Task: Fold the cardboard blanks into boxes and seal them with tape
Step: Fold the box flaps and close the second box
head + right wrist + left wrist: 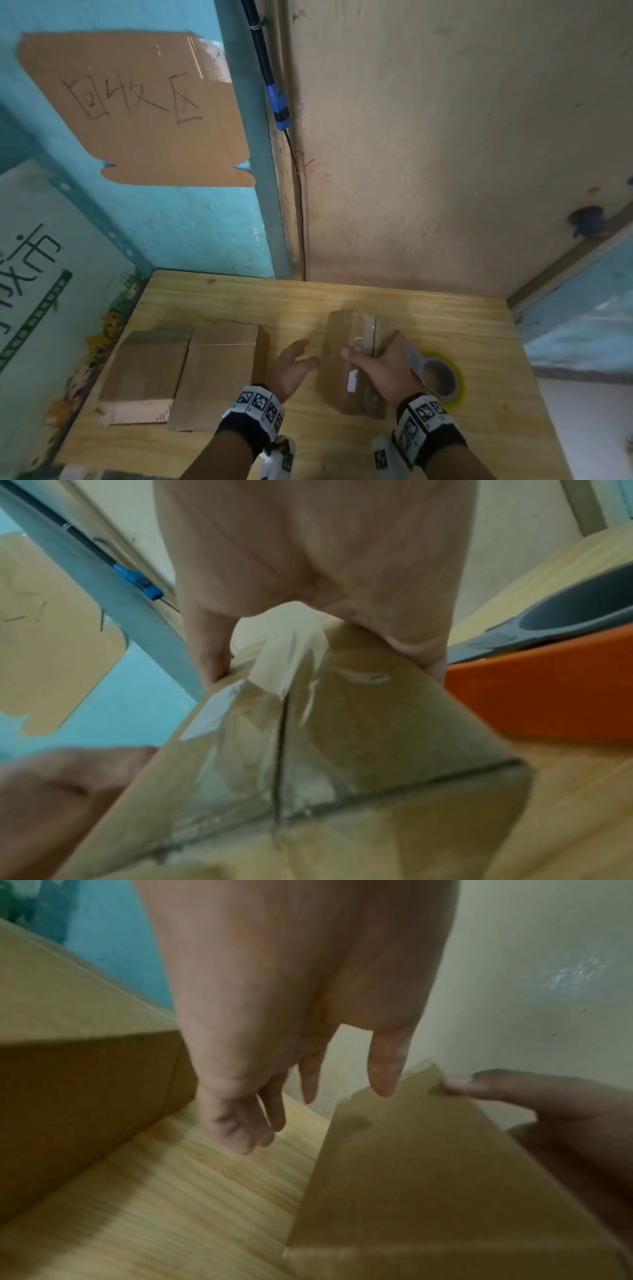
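Right hand (pixel 380 371) sits on top of the folded box (pixel 356 363), thumb on one side and fingers curled over the other edge, gripping it across its width; the right wrist view shows the clear tape strip (pixel 287 653) running along the centre seam, one end lifted and crumpled just under the palm. Left hand (pixel 291 368) hovers just beside the box's left face, fingers relaxed and spread, holding nothing; whether any fingertip touches the cardboard I cannot tell. The box stands at mid-table, right of centre, long axis running away from the body toward the wall, so the seam points the same way. The right hand is the nearer, already on it; the left has only a short way across. Judged from this, the next move turns on pressing along that seam. Just behind the right hand lies the tape dispenser (pixel 435 373), partly hidden by the wrist. To the left, well apart, two flat cardboard blanks (pixel 219 370) lie side by side on the wooden table (pixel 239 298). The box's near end and underside are hidden; both wrist views are blurred.
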Tool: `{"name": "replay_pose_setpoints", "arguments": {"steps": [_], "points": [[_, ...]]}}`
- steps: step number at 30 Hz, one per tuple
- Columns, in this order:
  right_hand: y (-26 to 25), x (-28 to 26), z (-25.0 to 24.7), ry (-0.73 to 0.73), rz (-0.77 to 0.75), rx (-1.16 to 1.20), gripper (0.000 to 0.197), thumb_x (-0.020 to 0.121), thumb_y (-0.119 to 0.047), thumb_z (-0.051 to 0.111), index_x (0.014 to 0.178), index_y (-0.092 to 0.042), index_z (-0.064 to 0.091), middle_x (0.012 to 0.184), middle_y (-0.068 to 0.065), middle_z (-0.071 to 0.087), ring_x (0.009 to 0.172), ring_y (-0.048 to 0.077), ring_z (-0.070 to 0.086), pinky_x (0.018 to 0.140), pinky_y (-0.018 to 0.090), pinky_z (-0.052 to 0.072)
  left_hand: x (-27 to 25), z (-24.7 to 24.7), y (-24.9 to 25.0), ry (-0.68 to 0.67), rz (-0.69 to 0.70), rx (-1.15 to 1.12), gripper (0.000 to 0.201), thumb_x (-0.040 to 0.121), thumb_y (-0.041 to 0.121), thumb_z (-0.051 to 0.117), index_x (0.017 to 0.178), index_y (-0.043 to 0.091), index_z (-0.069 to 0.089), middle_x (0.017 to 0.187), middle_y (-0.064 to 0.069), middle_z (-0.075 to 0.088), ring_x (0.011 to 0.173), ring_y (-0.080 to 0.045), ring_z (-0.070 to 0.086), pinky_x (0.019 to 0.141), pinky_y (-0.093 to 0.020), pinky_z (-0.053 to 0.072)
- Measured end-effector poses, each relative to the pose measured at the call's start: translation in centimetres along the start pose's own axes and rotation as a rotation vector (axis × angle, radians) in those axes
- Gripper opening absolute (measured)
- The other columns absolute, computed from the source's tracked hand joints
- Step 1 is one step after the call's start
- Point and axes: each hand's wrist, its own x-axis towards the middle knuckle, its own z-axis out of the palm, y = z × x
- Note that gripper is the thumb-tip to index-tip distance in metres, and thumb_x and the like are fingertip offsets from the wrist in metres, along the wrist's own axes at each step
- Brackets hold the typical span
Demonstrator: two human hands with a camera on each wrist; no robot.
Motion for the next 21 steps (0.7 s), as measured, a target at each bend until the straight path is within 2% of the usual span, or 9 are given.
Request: {"name": "replay_pose_setpoints", "arguments": {"steps": [2, 4, 8, 11, 12, 14, 16, 18, 21], "points": [[-0.3, -0.1, -0.3, -0.005, 0.018, 0.125, 0.092, 0.069, -0.037, 0.098, 0.139, -0.022, 0.041, 0.122, -0.002, 0.068, 0.106, 0.015, 0.069, 0.086, 0.034, 0.058, 0.0, -0.4, -0.5, -0.012, -0.093, -0.05, 0.089, 0.075, 0.058, 0.074, 0.152, 0.027, 0.041, 0.154, -0.005, 0.047, 0.136, -0.028, 0.048, 0.114, -0.048, 0.037], [-0.3, -0.3, -0.6, -0.033, 0.063, 0.262, 0.081, 0.078, -0.035, 0.092, 0.141, -0.024, 0.043, 0.126, -0.001, 0.066, 0.111, 0.018, 0.068, 0.087, 0.035, 0.056, -0.8, -0.6, -0.8, -0.109, -0.187, -0.185, 0.074, 0.084, 0.063, 0.071, 0.145, 0.029, 0.047, 0.144, -0.003, 0.055, 0.125, -0.032, 0.057, 0.106, -0.052, 0.045], [0.1, -0.3, -0.4, -0.1, 0.087, 0.388, 0.083, 0.07, -0.051, 0.093, 0.137, -0.027, 0.051, 0.13, 0.001, 0.071, 0.118, 0.023, 0.071, 0.11, 0.051, 0.052, -1.5, -0.4, -1.0, -0.214, -0.147, -0.619, 0.055, 0.084, 0.043, 0.08, 0.131, 0.023, 0.06, 0.134, -0.017, 0.064, 0.115, -0.047, 0.065, 0.099, -0.061, 0.053], [0.2, 0.2, -0.4, -0.16, 0.047, 0.395, 0.091, 0.059, -0.052, 0.099, 0.136, -0.024, 0.057, 0.13, 0.005, 0.074, 0.119, 0.025, 0.071, 0.113, 0.056, 0.049, -1.5, -0.8, -0.6, -0.162, -0.026, -0.581, 0.055, 0.084, 0.036, 0.081, 0.133, 0.02, 0.063, 0.128, -0.015, 0.069, 0.116, -0.044, 0.064, 0.1, -0.056, 0.054], [0.2, 0.4, -0.5, -0.17, 0.041, 0.382, 0.102, 0.056, -0.052, 0.1, 0.143, -0.024, 0.052, 0.137, 0.007, 0.07, 0.123, 0.026, 0.069, 0.115, 0.056, 0.047, -1.4, -1.1, -0.5, -0.142, 0.015, -0.538, 0.057, 0.082, 0.037, 0.082, 0.134, 0.021, 0.064, 0.124, -0.011, 0.072, 0.116, -0.041, 0.066, 0.098, -0.053, 0.056], [0.3, 1.0, -0.9, -0.174, 0.037, 0.31, 0.125, 0.068, -0.041, 0.097, 0.165, -0.026, 0.019, 0.154, 0.002, 0.052, 0.136, 0.021, 0.055, 0.118, 0.048, 0.04, -0.9, -1.7, -0.3, -0.068, 0.11, -0.453, 0.062, 0.076, 0.035, 0.088, 0.134, 0.029, 0.065, 0.122, -0.002, 0.074, 0.114, -0.031, 0.068, 0.088, -0.043, 0.058], [0.2, 1.5, -1.2, -0.175, 0.021, 0.21, 0.136, 0.075, -0.033, 0.093, 0.167, -0.033, -0.007, 0.16, -0.007, 0.035, 0.144, 0.017, 0.04, 0.12, 0.045, 0.033, -0.5, -2.1, 0.1, 0.023, 0.223, -0.372, 0.067, 0.069, 0.03, 0.094, 0.13, 0.037, 0.067, 0.127, 0.005, 0.072, 0.112, -0.023, 0.07, 0.082, -0.035, 0.059], [0.0, 1.8, -1.5, -0.139, -0.004, 0.049, 0.135, 0.064, -0.046, 0.096, 0.167, -0.035, 0.009, 0.165, -0.004, 0.037, 0.149, 0.021, 0.038, 0.123, 0.054, 0.033, -0.1, -2.4, 0.5, 0.065, 0.349, -0.293, 0.069, 0.066, 0.029, 0.096, 0.127, 0.04, 0.067, 0.133, 0.009, 0.067, 0.116, -0.019, 0.068, 0.088, -0.036, 0.06], [0.0, 2.5, -2.3, -0.074, -0.066, -0.119, 0.083, 0.078, -0.035, 0.091, 0.15, -0.026, 0.051, 0.144, -0.002, 0.061, 0.132, 0.022, 0.057, 0.109, 0.044, 0.049, 0.4, -2.8, 0.7, 0.129, 0.469, -0.064, 0.076, 0.061, 0.041, 0.096, 0.129, 0.05, 0.064, 0.146, 0.018, 0.048, 0.132, -0.012, 0.052, 0.106, -0.04, 0.052]]}}
